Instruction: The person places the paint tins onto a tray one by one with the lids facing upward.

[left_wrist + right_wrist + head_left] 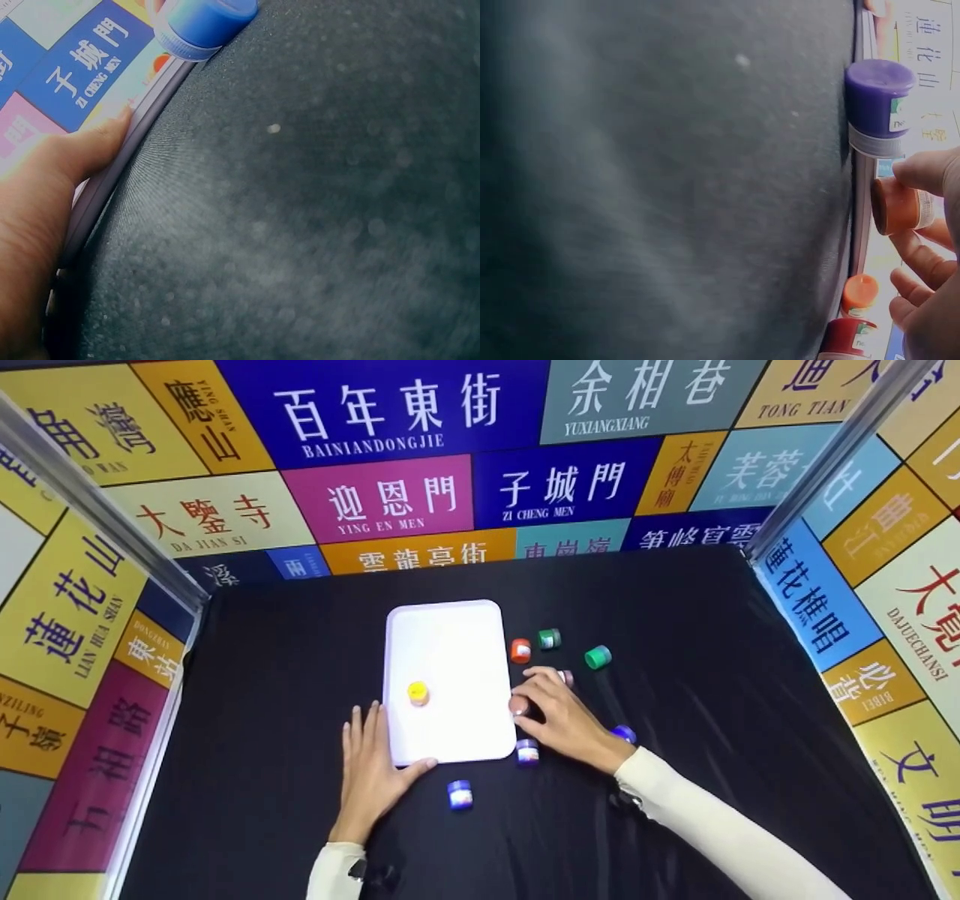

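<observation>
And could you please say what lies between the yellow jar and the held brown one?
In the head view, only a bare stretch of the tray.

This is a small walled booth, much like an exhibition stall, though what building holds it cannot be told. Printed panels close in the bench across the top and down the left and right of the frame, patterned with coloured blocks of Chinese place names and romanised spellings such as "Zi Cheng Men". Metallic-looking posts mark the upper-left and upper-right corners, and black, lightly creased cloth covers the bench.
</observation>
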Demonstrator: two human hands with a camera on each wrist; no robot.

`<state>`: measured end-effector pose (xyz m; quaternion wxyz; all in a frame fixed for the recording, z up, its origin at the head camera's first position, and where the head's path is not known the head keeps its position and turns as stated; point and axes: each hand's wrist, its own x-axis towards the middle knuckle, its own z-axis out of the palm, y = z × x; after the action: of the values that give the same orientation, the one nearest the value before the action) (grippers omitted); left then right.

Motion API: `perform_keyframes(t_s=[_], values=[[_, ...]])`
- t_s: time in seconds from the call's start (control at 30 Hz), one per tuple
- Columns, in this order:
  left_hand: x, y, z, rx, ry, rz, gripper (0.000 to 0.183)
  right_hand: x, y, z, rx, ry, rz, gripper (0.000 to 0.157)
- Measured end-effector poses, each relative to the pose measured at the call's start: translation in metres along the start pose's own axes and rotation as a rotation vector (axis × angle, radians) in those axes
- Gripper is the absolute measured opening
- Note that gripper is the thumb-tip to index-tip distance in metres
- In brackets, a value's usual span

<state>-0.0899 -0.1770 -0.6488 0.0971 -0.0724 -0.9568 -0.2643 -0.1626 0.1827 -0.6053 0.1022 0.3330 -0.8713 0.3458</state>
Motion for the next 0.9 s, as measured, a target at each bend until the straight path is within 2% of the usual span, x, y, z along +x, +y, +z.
perform_keyframes(t_s=[0.17, 0.4, 0.67, 0.9], values=[[0.0, -0.001, -0.002, 0.001, 0.005, 0.004, 0.129, 0.011, -0.001, 0.005, 0.003, 0.016, -0.014, 0.033], [0.001, 0.001, 0.0, 0.003, 0.008, 0.003, 0.129, 0.028, 0.0, 0.019, 0.069, 0.022, -0.065, 0.034], [0.0, 0.003, 0.002, 0.002, -0.011, 0.001, 0.129, 0.052, -0.003, 0.033, 0.077, -0.046, -0.033, 0.029], [0.001, 0.003, 0.001, 0.001, 0.006, 0.001, 0.129, 0.079, -0.007, 0.042, 0.071, -0.112, 0.009, 0.031]])
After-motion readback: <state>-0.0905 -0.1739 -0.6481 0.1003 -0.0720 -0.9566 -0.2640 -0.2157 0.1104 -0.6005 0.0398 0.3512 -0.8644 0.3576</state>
